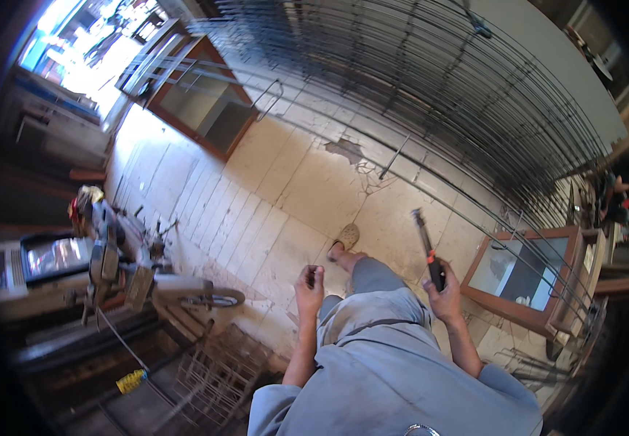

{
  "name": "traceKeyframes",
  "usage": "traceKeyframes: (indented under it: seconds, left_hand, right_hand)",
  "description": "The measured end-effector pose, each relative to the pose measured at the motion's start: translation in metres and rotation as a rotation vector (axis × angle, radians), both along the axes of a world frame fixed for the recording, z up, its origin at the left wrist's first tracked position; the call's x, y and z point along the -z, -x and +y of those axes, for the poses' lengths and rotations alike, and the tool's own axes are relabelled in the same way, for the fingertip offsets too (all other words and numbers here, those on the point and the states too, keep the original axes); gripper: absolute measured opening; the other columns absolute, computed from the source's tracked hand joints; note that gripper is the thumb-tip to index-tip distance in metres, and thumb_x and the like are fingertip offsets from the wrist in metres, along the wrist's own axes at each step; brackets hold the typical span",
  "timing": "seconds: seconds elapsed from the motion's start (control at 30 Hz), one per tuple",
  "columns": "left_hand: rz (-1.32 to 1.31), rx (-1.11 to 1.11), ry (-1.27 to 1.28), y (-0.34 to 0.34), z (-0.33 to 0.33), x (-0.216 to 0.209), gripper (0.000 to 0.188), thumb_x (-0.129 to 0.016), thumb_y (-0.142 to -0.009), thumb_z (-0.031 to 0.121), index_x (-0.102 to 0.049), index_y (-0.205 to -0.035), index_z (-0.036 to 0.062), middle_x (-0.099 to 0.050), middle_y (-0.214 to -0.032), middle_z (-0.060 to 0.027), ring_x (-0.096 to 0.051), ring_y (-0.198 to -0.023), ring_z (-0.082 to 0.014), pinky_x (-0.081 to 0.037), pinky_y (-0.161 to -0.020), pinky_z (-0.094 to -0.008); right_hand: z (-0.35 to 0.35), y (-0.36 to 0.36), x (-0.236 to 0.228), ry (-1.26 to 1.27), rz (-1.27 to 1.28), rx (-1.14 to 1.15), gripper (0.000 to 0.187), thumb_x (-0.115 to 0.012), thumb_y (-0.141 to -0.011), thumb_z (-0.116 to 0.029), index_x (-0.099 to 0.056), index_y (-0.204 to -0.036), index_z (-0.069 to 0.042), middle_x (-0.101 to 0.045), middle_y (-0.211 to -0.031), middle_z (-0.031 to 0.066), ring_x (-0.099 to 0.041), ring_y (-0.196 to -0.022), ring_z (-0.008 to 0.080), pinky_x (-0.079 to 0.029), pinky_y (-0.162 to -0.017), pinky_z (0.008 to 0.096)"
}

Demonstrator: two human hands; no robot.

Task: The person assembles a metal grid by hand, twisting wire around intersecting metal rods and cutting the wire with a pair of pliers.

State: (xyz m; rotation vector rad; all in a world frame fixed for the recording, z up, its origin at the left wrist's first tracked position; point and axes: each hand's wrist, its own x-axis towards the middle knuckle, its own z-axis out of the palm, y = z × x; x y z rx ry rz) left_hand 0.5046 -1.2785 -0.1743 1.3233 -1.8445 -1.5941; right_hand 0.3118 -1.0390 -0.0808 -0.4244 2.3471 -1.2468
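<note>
My left hand (310, 289) is raised in front of my body, its fingers closed around something small and dark that I cannot make out. In my right hand (445, 296) is a long hand tool (429, 247) with a black handle, a red-orange band and a slim dark shaft pointing up and away; its exact kind is unclear. Both hands are apart from the long thin steel bars (438, 187) ahead, which lie across two wood-framed glass cabinets. A short crosspiece (394, 157) sits on these bars.
A large rack of thin steel bars (431, 87) fills the far right. One wooden cabinet (209, 98) stands far left, another (525, 272) to my right. A motorcycle (129, 254) and a wire crate (220, 370) are at left. Broken floor tile (345, 150) lies ahead.
</note>
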Motion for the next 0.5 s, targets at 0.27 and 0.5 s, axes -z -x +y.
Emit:
traceKeyframes:
  seconds: [0.27,0.5]
  left_hand:
    - [0.26,0.68,0.473,0.149,-0.087,-0.126,0.009,-0.069,-0.089,0.012,-0.069,-0.095,0.0052,-0.065,-0.083,-0.0141,-0.063,-0.067,-0.0289,-0.049,-0.06,-0.0388]
    - [0.305,1.209,0.714,0.37,-0.159,-0.099,0.02,-0.066,-0.091,0.022,-0.074,-0.103,0.0082,-0.071,-0.096,-0.0154,-0.067,-0.089,-0.0374,-0.053,-0.078,-0.0449]
  right_hand:
    - [-0.057,0.057,-0.003,-0.189,0.433,0.473,0.057,-0.069,-0.088,-0.02,-0.047,-0.134,0.004,-0.059,-0.111,0.0218,-0.061,-0.102,0.0355,-0.049,-0.086,0.043]
    - [-0.078,0.078,-0.013,-0.576,0.55,0.583,0.064,-0.072,-0.088,-0.03,-0.045,-0.139,-0.003,-0.054,-0.116,0.0242,-0.06,-0.102,0.0433,-0.05,-0.082,0.0496]
